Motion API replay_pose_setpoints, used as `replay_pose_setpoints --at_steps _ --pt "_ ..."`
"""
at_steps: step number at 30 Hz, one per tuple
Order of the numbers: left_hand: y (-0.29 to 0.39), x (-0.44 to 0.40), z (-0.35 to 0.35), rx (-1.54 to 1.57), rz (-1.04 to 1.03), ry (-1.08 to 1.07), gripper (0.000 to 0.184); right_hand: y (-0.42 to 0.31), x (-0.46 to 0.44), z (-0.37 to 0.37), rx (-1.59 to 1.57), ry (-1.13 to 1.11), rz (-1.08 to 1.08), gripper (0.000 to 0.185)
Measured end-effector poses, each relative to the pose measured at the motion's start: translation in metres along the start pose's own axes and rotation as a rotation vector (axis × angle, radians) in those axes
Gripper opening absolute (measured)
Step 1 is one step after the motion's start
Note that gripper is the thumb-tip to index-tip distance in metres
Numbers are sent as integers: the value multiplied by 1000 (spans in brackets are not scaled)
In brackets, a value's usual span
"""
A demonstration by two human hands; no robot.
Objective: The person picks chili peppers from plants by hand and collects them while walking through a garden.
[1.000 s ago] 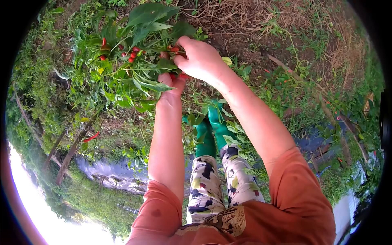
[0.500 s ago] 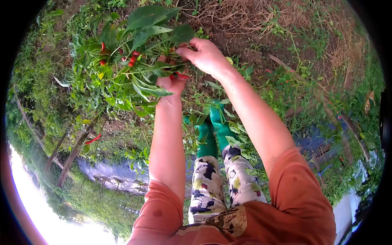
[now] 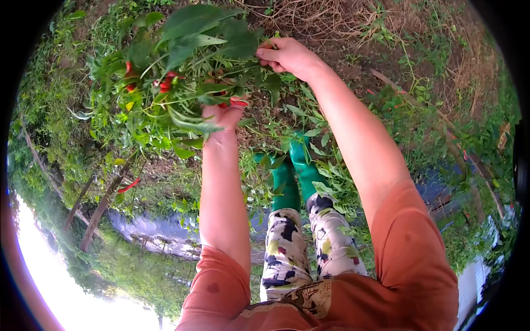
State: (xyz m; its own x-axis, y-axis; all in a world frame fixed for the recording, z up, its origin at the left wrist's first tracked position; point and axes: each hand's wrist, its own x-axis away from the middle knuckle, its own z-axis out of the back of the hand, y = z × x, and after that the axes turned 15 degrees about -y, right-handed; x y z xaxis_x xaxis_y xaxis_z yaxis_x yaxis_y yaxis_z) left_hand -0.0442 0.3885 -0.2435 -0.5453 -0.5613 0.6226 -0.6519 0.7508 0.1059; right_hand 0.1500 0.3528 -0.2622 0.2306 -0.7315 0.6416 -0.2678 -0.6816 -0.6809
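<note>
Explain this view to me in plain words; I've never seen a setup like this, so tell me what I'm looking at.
There is no machine here, just a person's two bare hands. The camera is worn on the head and looks forward and down, so the arms reach up from the bottom, and green boots show between them. The ground outdoors has weeds and dry stalks. The left hand is partly hidden in a leafy plant, with a red pepper beside its thumb; its full grip can't be seen. The right hand pinches thumb and fingers together near the leaves; a reddish bit shows there, too small to identify.
</note>
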Motion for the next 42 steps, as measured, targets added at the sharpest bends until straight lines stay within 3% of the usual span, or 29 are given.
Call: replay_pose_setpoints --at_steps 2,6,8,10,11,15,18,22,24,25,28,36,40,41,42 --pt "5 0 7 50 118 -142 22 3 4 6 -174 -10 64 24" --pt "-6 1 -3 124 72 -163 22 -3 45 10 -581 -134 220 22" --pt "-14 -1 2 125 40 -180 18 -3 62 6 -590 -140 243 22" --pt "-29 7 3 -142 37 97 15 -2 74 0 -727 -214 323 23" --pt "-41 16 3 -161 0 264 24 -5 82 -5 -742 -172 285 23" --pt "-87 76 -26 -281 126 273 20 -26 122 -24 -793 -106 296 21" --pt "-109 113 -68 -295 148 72 26 -49 157 -44 -637 61 247 23" --pt "-113 131 -123 -123 -70 -71 35 -81 195 -102 -255 335 340 18" --pt "-109 135 -141 -111 -90 -87 39 -81 196 -127 156 465 579 16" --pt "-103 138 -142 -108 -78 -186 43 -84 201 -129 493 525 548 17" --pt "-92 147 -148 -170 -72 -172 48 -83 206 -146 804 636 595 23" --pt "-68 162 -143 -53 -34 -156 34 -71 208 -170 832 521 698 42" --pt "-63 163 -130 89 -9 -112 28 -73 209 -179 615 463 743 43" --pt "-61 162 -126 113 -16 -240 29 -72 211 -180 520 458 727 43" --pt "-61 161 -129 151 -3 -208 31 -71 214 -181 426 451 711 42"
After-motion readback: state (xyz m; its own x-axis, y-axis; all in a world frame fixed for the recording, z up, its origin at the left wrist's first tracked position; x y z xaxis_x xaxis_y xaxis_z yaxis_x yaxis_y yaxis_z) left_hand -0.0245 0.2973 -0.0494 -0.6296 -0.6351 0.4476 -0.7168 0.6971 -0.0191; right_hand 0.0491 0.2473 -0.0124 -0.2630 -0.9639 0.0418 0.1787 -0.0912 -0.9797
